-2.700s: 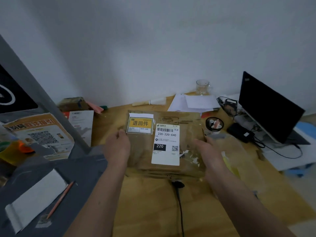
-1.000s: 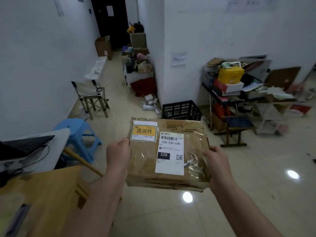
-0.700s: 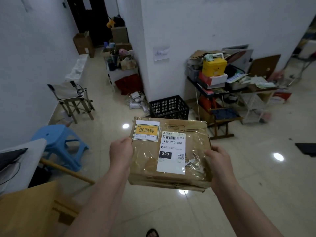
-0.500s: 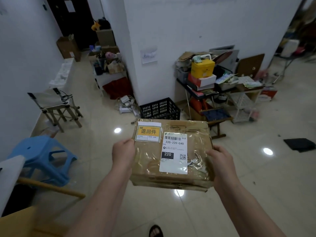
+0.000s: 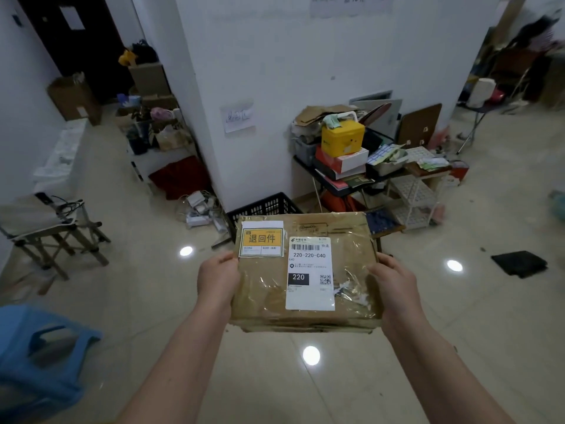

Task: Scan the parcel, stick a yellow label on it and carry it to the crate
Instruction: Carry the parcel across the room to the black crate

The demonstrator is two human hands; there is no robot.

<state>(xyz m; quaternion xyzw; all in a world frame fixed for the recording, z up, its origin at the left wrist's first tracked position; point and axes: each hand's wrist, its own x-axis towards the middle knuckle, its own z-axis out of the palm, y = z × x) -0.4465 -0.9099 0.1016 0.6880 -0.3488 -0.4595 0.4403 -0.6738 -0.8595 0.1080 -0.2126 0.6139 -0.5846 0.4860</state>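
I hold a flat brown cardboard parcel (image 5: 263, 292) wrapped in clear tape, level above the floor in front of me. A yellow label (image 5: 260, 243) sits on its top left corner, and a white shipping label (image 5: 309, 272) with a barcode lies beside it. My left hand (image 5: 217, 278) grips the parcel's left edge. My right hand (image 5: 394, 284) grips its right edge. A black plastic crate (image 5: 260, 208) stands on the floor by the white wall, just beyond the parcel's far edge, partly hidden by it.
A blue stool (image 5: 36, 353) is at lower left and a folding chair (image 5: 46, 221) at left. A cluttered low table with a yellow box (image 5: 342, 137) stands right of the crate. Cables and adapters (image 5: 201, 209) lie left of the crate. A black mat (image 5: 519, 264) lies on the tiles.
I lifted the parcel off the wooden desk and turned into the room. The crate and the wall have come closer, and the stool has slid to my lower left.
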